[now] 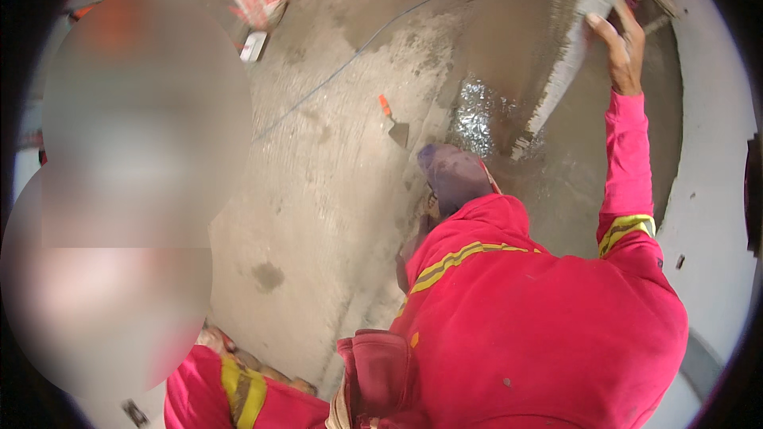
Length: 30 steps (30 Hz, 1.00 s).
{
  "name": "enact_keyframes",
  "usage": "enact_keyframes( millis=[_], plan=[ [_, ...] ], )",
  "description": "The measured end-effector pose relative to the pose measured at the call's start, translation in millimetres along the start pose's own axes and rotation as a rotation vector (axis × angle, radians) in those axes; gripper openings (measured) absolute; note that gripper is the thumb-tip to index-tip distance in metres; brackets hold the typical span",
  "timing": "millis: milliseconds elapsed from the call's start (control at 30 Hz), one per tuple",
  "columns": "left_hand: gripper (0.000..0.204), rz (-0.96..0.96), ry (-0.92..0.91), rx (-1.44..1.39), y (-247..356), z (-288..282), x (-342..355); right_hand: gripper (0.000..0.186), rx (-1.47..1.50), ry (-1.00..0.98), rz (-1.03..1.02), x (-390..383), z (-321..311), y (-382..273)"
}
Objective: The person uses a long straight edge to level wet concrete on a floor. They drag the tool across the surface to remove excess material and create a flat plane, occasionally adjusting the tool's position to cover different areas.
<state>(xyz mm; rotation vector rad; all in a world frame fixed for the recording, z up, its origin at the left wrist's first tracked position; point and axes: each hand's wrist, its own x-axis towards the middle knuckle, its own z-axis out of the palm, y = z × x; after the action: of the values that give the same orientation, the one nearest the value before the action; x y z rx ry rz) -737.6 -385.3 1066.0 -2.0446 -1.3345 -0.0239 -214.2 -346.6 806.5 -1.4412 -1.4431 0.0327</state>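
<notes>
My right arm stretches up and to the right in a pink sleeve with a yellow reflective band. My right hand (625, 46) grips the edge of a large pale tile (574, 52), thumb on one side and fingers on the other. The tile stands tilted over wet grey mortar (497, 115), its ragged edge coated with ridged mortar. At the lower left lies my left sleeve (208, 389); a blurred patch covers where my left hand would show, so its fingers are hidden. My bent knee (457, 179) rests close to the wet mortar.
A pointed trowel (395, 129) with an orange handle lies on the floor left of the mortar. A thin cable (362, 52) crosses the floor. Farther back are a red-and-white bag (256, 1) and a small white box (253, 46). Two large blurred areas cover the left side.
</notes>
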Motion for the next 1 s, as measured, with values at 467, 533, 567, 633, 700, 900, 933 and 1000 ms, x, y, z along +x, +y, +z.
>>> enact_keyframes(
  millis=[467,533,567,633,700,900,933,1000],
  plan=[
    [0.061,0.659,0.098,-0.037,43.7,204.5,402.4,0.063,0.102,-0.438,-0.237,170.8,195.4,111.3],
    [0.062,0.679,0.069,0.032,43.3,207.0,467.3,0.067,0.266,-0.311,-0.367,202.8,254.0,126.6],
    [0.062,0.707,0.037,0.03,43.2,220.7,499.3,0.071,0.295,-0.439,-0.276,219.5,267.4,129.9],
    [0.063,0.73,-0.015,0.008,45.6,244.6,561.5,0.074,0.331,-0.577,-0.184,251.5,289.5,140.7],
    [0.064,0.77,-0.069,-0.047,52.5,278.7,611.4,0.073,0.322,-0.581,-0.154,269.5,316.0,159.3],
    [0.071,0.641,-0.288,-0.257,13.1,382.4,710.9,0.07,0.163,-0.606,-0.074,318.7,350.3,193.6],
    [0.071,0.682,-0.339,-0.257,13.6,396.0,726.3,0.07,0.132,-0.603,-0.063,326.5,354.4,203.4],
    [0.072,0.766,-0.437,-0.26,20.7,432.3,756.9,0.066,0.023,-0.603,-0.03,340.8,362.2,221.6]
  ],
)
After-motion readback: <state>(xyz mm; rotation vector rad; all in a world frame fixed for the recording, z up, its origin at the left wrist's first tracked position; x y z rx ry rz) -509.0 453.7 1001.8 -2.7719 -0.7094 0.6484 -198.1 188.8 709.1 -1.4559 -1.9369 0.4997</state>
